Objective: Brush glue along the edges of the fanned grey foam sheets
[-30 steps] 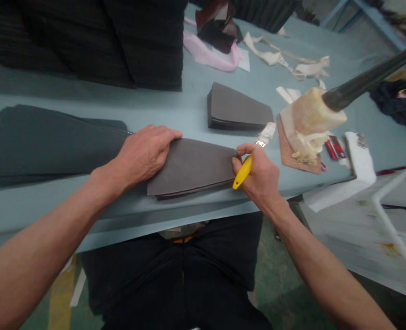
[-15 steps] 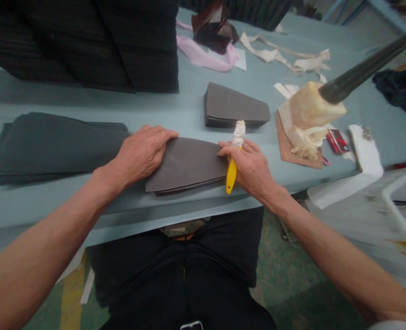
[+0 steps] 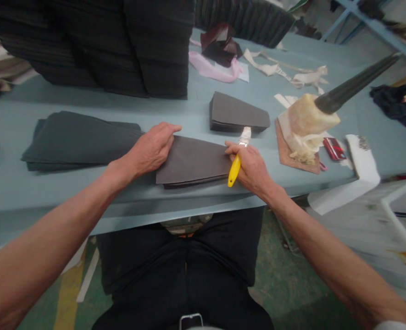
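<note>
On the table's near edge lies a small stack of dark grey curved panels, thin sheets that look like fabric or leather. My left hand grips its left end, index finger stretched along the far edge, the other fingertips hidden. At the right end, my right hand touches the stack while holding a brush with a yellow handle. The brush's whitish, crusted head points away from me. Beyond it stands a second, thicker stack of grey panels. Dark green-grey panels lie left of my left hand.
Tall dark stacks rise at the back left. To the right, a yellowish block with a long dark handle rests on a brown board, beside a red packet. Pink and white strips lie behind.
The view has shifted a little, showing more on the left. Both hands keep nearly the same places on the stack, and the brush stays in my right hand with a slightly different tilt.
</note>
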The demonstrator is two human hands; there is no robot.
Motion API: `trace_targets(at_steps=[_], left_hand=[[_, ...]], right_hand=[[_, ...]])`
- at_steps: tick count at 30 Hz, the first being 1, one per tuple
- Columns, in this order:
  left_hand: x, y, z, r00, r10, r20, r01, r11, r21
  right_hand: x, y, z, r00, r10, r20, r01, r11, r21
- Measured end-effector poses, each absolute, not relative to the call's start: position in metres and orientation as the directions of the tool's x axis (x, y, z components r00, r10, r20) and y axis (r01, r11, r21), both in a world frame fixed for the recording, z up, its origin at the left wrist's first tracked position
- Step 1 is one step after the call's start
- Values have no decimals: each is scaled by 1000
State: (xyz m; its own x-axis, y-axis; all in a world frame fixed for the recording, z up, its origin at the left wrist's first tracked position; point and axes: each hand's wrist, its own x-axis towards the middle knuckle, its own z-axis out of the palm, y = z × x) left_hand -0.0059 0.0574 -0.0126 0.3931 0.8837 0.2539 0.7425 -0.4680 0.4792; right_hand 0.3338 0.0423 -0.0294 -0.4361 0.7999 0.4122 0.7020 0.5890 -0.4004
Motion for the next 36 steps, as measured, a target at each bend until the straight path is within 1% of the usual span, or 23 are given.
trace_targets(at_steps=[3,5,6,7,9,10,12,14,16,20,25,30,36], left_hand=[[-10,44,-15,294,910,291,715,-412,565],[-11,26,-18,186,939,288,663,-336,669],[-10,15,-20,119,955,272,609,-286,740],[-9,3,-23,67,965,255,568,-246,785],[-3,-20,-30,2,972,235,535,-200,821],[1,-30,-33,-61,977,204,478,-151,865],[10,-47,-38,-109,980,168,408,-110,906],[18,-57,-41,-129,979,157,416,-90,905],[25,-62,-41,-120,979,167,476,-91,875],[36,-64,-41,-136,966,218,566,-105,818],[41,-64,-43,-141,959,245,648,-98,755],[38,-65,-38,-125,967,221,683,-77,727],[40,-66,-34,-119,972,202,720,-56,692]], right_hand=[[336,39,-31,-420,804,420,679,586,-442],[335,34,-33,-385,822,420,679,560,-475],[333,31,-34,-345,840,419,679,531,-507],[331,27,-34,-289,863,414,678,490,-548],[327,20,-36,-152,909,388,657,386,-648],[324,16,-37,-87,924,372,638,338,-692],[321,11,-41,17,935,353,599,273,-753],[318,8,-45,103,934,342,553,232,-801],[315,7,-50,167,932,322,498,202,-843],[306,4,-55,222,916,335,448,209,-869],[299,1,-59,200,905,375,446,257,-857],[297,1,-62,135,921,365,420,280,-863],[293,1,-64,99,923,371,420,299,-857]])
